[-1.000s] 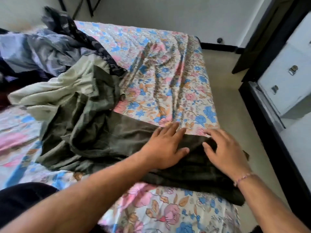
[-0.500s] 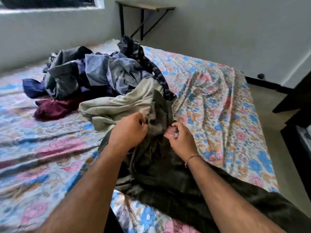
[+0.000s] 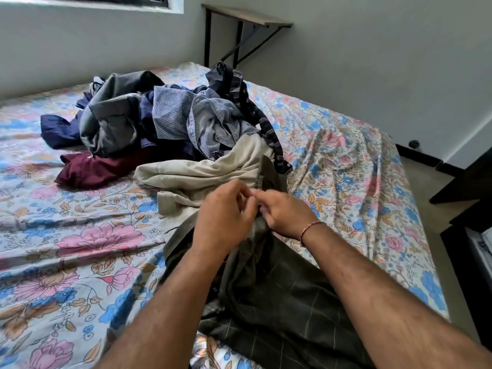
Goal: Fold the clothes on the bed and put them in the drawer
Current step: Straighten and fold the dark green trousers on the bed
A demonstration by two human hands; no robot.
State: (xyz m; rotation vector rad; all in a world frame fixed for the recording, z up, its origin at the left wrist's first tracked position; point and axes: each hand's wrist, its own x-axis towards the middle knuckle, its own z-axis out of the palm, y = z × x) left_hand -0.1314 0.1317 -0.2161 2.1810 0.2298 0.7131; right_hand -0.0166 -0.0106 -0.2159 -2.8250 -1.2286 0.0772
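Note:
A dark olive checked garment (image 3: 279, 296) lies stretched toward me across the floral bed (image 3: 80, 249). My left hand (image 3: 226, 217) and my right hand (image 3: 287, 211) meet at its far end, both with fingers curled and pinching the fabric there. Just beyond my hands lies a beige garment (image 3: 202, 174). Behind it sits a heap of clothes (image 3: 170, 121): grey, blue checked, navy and a maroon piece (image 3: 90, 169). What my fingertips hold exactly is partly hidden by my hands.
A dark cabinet (image 3: 468, 235) stands at the right edge, past a strip of floor. A small wall-side table (image 3: 245, 20) stands beyond the bed's far corner. The bedsheet on the right is rumpled and bare.
My view swung left from the bed's near corner to the clothes heap. Both hands left the flattened part of the dark garment and moved up to grip its far end.

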